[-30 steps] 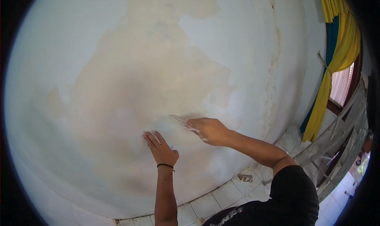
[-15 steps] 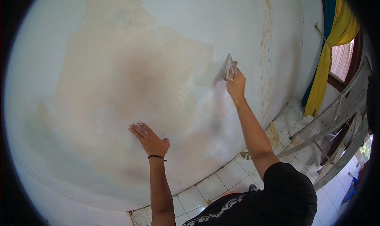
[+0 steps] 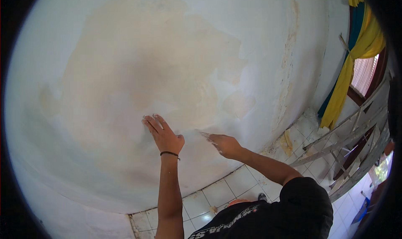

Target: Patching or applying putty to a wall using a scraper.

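Standing near the patchy wall (image 3: 167, 80) is a grey ladder (image 3: 356, 134).

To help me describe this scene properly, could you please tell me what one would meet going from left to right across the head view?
Small beige wall patch, left hand, flat tool, right hand, flaking streak on the wall, yellow curtain.
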